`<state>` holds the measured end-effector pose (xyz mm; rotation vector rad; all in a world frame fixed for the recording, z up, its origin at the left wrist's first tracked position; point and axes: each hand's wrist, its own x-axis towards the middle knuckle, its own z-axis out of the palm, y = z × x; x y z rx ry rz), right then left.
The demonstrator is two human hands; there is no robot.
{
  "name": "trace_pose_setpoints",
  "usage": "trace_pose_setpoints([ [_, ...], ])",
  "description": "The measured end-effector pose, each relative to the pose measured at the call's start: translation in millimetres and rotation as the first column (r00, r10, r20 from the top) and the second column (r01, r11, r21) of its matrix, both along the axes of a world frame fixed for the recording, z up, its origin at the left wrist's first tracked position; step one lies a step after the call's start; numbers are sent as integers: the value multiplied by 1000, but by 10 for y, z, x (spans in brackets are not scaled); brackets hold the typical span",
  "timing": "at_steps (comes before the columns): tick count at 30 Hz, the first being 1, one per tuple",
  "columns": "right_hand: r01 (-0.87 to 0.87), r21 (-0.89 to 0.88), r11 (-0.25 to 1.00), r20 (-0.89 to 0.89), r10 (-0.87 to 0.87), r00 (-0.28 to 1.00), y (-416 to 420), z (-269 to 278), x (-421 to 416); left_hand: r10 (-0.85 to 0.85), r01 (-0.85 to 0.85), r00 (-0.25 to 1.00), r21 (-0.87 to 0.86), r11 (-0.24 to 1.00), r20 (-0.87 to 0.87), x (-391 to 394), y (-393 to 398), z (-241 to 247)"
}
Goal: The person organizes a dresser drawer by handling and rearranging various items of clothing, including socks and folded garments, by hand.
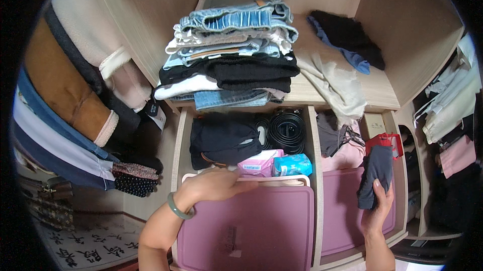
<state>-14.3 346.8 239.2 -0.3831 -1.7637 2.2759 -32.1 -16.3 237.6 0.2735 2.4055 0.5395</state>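
My right hand (382,201) is closed around a folded dark grey garment (378,173), raised above the right drawer compartment. My left hand (215,183) reaches across the white rim (279,180) of a storage box with a purple lid (249,225). Its fingertips are partly hidden near a pink soft package (258,163), so whether they grip anything is unclear. Beside that package lies a blue soft package (292,164). Behind them are a folded black garment (226,139) and a coiled black belt (286,131).
A wooden divider (316,195) splits the drawer. The right compartment holds a purple lid (339,203), pink cloth (341,157), a red bag (396,144) and a small box (374,124). Folded jeans (237,22) top a clothes stack; beige cloth (336,86) drapes off the shelf. Coats (71,93) hang left.
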Motion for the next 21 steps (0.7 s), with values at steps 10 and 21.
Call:
trace_pose_setpoints([
  [10, -66, 19, 998, 121, 63, 991, 53, -107, 8, -130, 138, 989, 144, 980, -66, -40, -270, -99],
  [21, -18, 59, 998, -9, 18, 1000, 34, 26, -30, -59, 114, 918, 117, 987, -393, 126, -115, 29],
])
